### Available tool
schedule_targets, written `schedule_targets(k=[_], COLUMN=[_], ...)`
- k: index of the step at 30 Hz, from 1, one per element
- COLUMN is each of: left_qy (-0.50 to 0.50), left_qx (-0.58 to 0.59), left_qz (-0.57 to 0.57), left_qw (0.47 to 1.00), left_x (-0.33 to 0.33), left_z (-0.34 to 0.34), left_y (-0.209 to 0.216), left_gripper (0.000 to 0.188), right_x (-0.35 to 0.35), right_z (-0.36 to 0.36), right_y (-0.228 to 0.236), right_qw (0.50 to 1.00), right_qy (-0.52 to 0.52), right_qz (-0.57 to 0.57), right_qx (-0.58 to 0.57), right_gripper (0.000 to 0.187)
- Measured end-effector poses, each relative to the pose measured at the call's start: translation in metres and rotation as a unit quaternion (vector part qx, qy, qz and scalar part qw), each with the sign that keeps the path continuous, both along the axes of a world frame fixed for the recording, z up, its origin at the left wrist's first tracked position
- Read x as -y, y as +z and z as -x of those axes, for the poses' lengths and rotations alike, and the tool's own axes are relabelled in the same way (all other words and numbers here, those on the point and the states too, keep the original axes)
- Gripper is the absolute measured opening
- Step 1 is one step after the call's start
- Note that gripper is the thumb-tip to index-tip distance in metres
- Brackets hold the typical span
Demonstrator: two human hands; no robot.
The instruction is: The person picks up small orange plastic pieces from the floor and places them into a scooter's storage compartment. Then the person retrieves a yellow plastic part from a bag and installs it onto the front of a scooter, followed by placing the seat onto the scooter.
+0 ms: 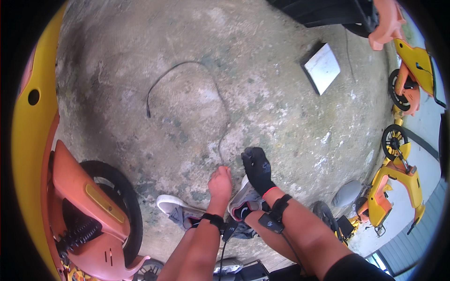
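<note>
My bare left hand (220, 180) is closed in a pinch on one end of a thin dark cable (216, 84). From my fingers the cable runs away over the concrete floor, bends in a wide arc to the left and finishes in a small black plug (148, 113). Just right of it, my right hand (258, 169) wears a black glove, its fingers curled in. Whatever those fingers may hold is hidden. Both hands are low, in front of my grey shoes (178, 208).
A yellow and orange scooter body (35, 136) with a black wheel (133, 210) stands close on my left. A white-topped flat box (323, 68) lies at the far right. Several yellow and orange scooters (396, 185) line the right side. A dark vehicle part (323, 11) juts in at the top.
</note>
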State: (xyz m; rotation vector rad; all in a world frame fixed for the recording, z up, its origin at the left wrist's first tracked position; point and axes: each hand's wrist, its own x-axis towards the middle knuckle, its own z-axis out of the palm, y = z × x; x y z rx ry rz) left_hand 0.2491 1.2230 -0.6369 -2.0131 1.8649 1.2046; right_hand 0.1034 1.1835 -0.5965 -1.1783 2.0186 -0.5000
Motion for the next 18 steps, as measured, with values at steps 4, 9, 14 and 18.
schedule_targets(k=[4, 9, 14, 18], left_qy=[0.065, 0.437, 0.509, 0.534], left_qx=[-0.008, -0.231, -0.246, -0.376], left_qz=[0.009, -0.158, -0.294, -0.370], left_qw=[0.998, 0.855, 0.770, 0.661], left_x=[-0.006, -0.037, -0.059, -0.053], left_z=[-0.003, -0.046, -0.083, -0.104], left_y=[0.019, 0.068, 0.186, 0.278], left_gripper=[0.020, 0.010, 0.013, 0.038], right_x=[-0.014, -0.044, -0.058, -0.065], right_z=[-0.010, -0.030, -0.027, -0.027], right_y=[0.015, 0.069, 0.168, 0.236], right_qw=[0.997, 0.988, 0.987, 0.956], right_qy=[-0.081, -0.112, -0.059, -0.210], right_qz=[0.000, -0.049, -0.113, -0.081], right_qx=[0.019, 0.100, 0.099, 0.190], right_gripper=[0.016, 0.010, 0.019, 0.015])
